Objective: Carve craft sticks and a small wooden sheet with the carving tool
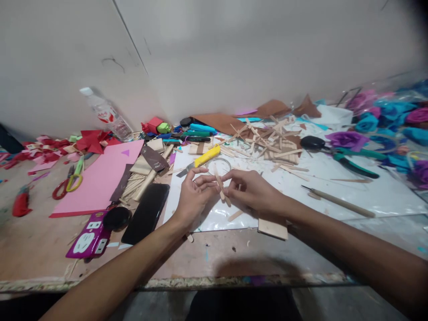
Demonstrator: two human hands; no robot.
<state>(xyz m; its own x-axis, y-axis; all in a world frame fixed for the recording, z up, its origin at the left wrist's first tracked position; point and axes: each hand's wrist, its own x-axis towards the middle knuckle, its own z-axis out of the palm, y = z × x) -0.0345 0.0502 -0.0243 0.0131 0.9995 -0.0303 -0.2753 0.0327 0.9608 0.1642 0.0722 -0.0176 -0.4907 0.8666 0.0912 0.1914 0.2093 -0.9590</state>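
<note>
Over the white sheet, my two hands meet around a pair of wooden craft sticks that overlap at a slight angle. My left hand pinches them from the left side with its fingertips. From the right, the thumb and index finger of my right hand close on the same sticks. Just beyond the fingers lie a yellow utility knife and a clear ring. A small wooden block rests under my right wrist, and a loose craft stick lies beside my left wrist.
A heap of craft sticks lies at the back. To the left are a black phone, a purple device, pink paper, scissors and a plastic bottle. Pliers and a wooden-handled tool lie right.
</note>
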